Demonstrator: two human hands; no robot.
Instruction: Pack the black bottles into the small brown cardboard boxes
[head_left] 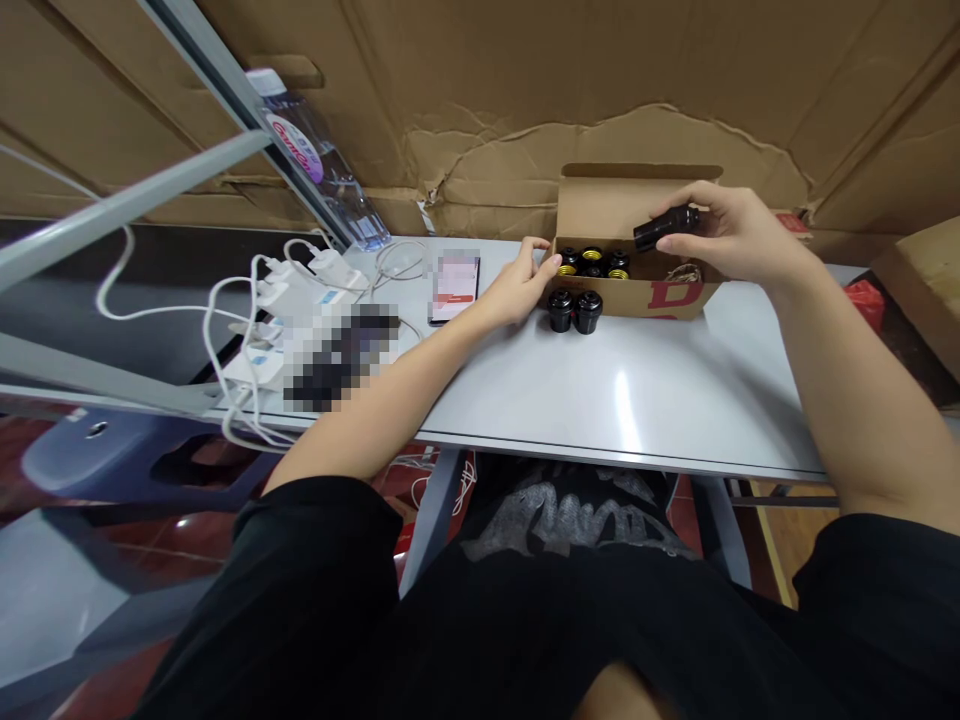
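Note:
A long cardboard box with its lid raised stands on the table, a red mark on its front. Inside, several small black jars, some with gold-coloured rims, fill the left part; crumpled brown filler lies at the right. My left hand grips the box's left end, fingers and thumb at its edge. Above the right part of the box, my right hand is closed on a black cylindrical piece, held tilted between thumb and fingers. Two black jars stand side by side against the box's front.
A phone lies left of my left hand. Farther left are a power strip with plugs and white cables, a blurred dark object and a water bottle by the metal frame. Cardboard lines the back.

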